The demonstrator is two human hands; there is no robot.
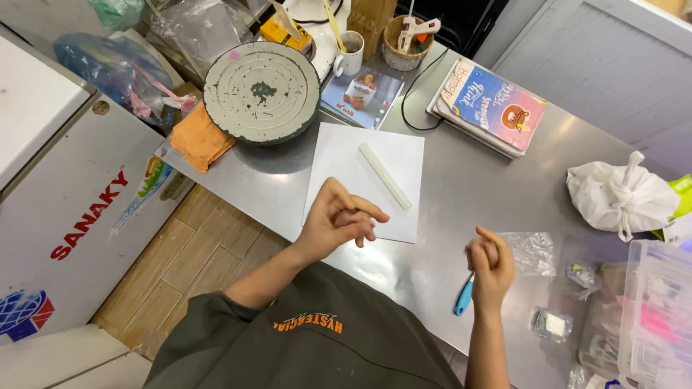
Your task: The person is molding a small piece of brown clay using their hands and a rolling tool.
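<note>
My left hand [337, 220] hovers over the near edge of a white sheet of paper [346, 162], fingers loosely apart and holding nothing. A pale glue stick [385, 176] lies diagonally on that sheet, just beyond the fingertips. My right hand [491, 268] is raised above the steel table [468, 180], fingers curled in with nothing visible inside. A small tool with a blue handle [463, 297] lies on the table right under that hand.
A round grey turntable [261, 91] stands at the far left of the table, an orange cloth [200, 138] beside it. Books [490, 106], a mug [349, 54], a basket with a glue gun [409, 39], a tied white bag [620, 196], clear plastic packets [535, 252] and a plastic box [659, 317] surround the work area.
</note>
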